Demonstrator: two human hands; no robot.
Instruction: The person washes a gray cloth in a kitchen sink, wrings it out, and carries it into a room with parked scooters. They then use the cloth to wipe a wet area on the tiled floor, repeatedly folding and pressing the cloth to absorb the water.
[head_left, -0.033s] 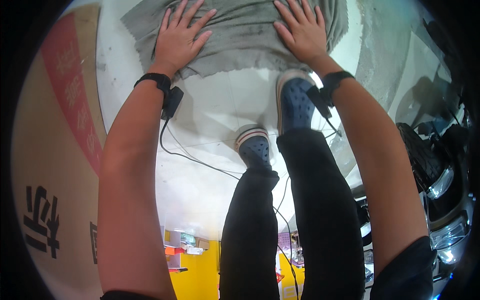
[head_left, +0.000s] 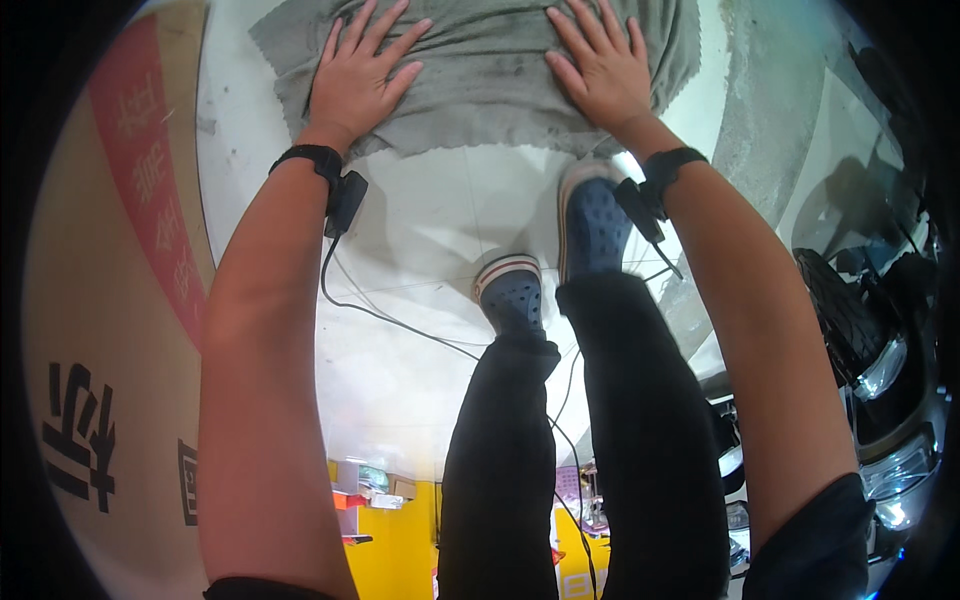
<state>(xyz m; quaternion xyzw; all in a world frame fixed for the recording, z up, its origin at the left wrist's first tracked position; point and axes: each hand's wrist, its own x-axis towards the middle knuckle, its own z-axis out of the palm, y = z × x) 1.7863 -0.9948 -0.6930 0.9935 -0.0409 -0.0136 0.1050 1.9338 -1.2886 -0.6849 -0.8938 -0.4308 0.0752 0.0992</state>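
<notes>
On top of the gray cloth [head_left: 480, 90], both bare hands rest palm down, well apart from each other. The left hand [head_left: 358, 85] is on the cloth's left part, its fingers straight and fanned open, with the thumb pointing toward the cloth's middle. The right hand [head_left: 610, 85] is on the cloth's right part, its fingers likewise spread and open, its thumb also turned inward. A few fingertips reach the upper edge of the view.

The cloth lies over the pale floor [head_left: 420, 220], wrinkled between the hands, with a ragged near edge; its far side runs out of view. Just short of that near edge is the right shoe [head_left: 597, 225], blue with holes; the left shoe [head_left: 510, 295] sits farther back from the cloth. Black trousers [head_left: 640, 400] lead down to both.

Nearer the person than the cloth, a black band [head_left: 310, 160] circles the left wrist and a matching strap [head_left: 672, 168] the right, each carrying a small black unit. A thin black cable [head_left: 400, 325] runs from the left one. Left of the cloth stands a large cardboard box [head_left: 130, 300] with a red stripe; right of it and closer in is a dark tire [head_left: 850, 310].
</notes>
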